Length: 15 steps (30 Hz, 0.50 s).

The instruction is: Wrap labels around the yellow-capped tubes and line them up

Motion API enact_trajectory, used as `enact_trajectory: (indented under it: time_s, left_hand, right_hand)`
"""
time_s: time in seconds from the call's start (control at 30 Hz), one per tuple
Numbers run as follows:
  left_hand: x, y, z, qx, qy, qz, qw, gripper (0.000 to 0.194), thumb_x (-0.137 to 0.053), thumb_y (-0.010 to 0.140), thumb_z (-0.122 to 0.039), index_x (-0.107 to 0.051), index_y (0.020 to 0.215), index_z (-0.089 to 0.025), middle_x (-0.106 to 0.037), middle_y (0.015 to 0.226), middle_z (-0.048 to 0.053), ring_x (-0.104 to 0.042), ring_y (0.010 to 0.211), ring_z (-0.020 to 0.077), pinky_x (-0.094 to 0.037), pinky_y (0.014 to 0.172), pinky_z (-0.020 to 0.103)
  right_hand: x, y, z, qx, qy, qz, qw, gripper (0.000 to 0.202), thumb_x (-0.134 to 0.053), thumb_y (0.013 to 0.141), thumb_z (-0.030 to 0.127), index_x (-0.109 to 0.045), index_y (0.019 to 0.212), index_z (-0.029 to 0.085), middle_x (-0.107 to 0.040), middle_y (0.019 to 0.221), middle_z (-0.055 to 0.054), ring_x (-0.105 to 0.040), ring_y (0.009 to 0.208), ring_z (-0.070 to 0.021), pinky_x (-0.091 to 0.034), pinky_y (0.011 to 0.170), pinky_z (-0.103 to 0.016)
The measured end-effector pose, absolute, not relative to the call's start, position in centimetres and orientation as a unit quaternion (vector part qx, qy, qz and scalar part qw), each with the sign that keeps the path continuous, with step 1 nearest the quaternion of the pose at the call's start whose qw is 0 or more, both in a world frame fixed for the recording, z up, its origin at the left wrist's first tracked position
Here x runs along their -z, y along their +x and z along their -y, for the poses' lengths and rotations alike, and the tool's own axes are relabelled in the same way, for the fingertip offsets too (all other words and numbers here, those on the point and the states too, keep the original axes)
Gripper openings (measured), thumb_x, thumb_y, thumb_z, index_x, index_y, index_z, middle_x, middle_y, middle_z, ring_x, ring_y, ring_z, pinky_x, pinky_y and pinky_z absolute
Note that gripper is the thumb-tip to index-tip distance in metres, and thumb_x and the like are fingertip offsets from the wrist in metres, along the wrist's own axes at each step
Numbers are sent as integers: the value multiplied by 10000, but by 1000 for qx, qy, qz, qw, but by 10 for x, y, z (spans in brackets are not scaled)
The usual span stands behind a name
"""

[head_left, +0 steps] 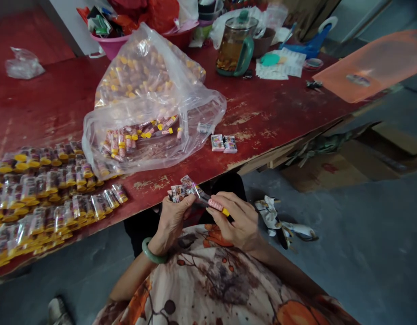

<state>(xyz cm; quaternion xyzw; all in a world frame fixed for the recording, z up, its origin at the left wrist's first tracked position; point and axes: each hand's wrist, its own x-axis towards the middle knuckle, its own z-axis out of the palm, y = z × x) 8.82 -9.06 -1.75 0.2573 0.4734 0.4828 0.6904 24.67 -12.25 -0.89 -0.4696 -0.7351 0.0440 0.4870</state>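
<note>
Just below the near edge of the red tabletop [59,104], over your lap, your 2 hands meet. Your left hand [173,219] is curled shut around a small bundle of printed wrappers [179,190], which stick up above your thumb and fingers [186,203]. Your right hand [237,221] pinches a small pink tube with a yellow cap [218,206]; the tube lies across your fingertips, tilted, its yellow end pointing right and down, its other end almost touching the bundle. A clear sleeve [200,193] bridges the gap between tube and bundle, though you cannot tell which hand grips it. A green bangle [152,255] sits on your left wrist.

On the tabletop to your left, rows of wrapped yellow-capped tubes [42,189] lie side by side. Behind them a large clear plastic bag [150,104] sags open toward you, loose tubes inside. Near the edge, right of the bag, 2 small printed packets [224,143] lie touching each other. Farther back stands a glass teapot with a green handle [236,45].
</note>
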Motion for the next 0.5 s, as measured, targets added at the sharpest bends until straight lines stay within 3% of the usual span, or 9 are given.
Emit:
enact_trajectory:
  time_s: [0.3, 0.5]
  left_hand:
    - [15, 75, 91, -499, 206, -481, 691, 436, -882, 553, -344, -491, 561, -152, -398, 499, -69, -269, 437, 31, -210, 412, 201]
    - [16, 68, 87, -501, 168, -476, 703, 405, -907, 508, -344, -589, 655, -142, -465, 541, -61, -332, 458, 44, -265, 435, 206]
  right_hand:
    - [33, 223, 106, 68, -391, 783, 478, 431, -713, 765, 101, -594, 1174, 167, -701, 944, -105, -688, 813, -210, -610, 685, -332]
    - [30, 211, 86, -94, -376, 769, 508, 384, -622, 827, 82, -582, 1196, 184, -645, 1013, -112, -661, 905, -206, -603, 761, -351]
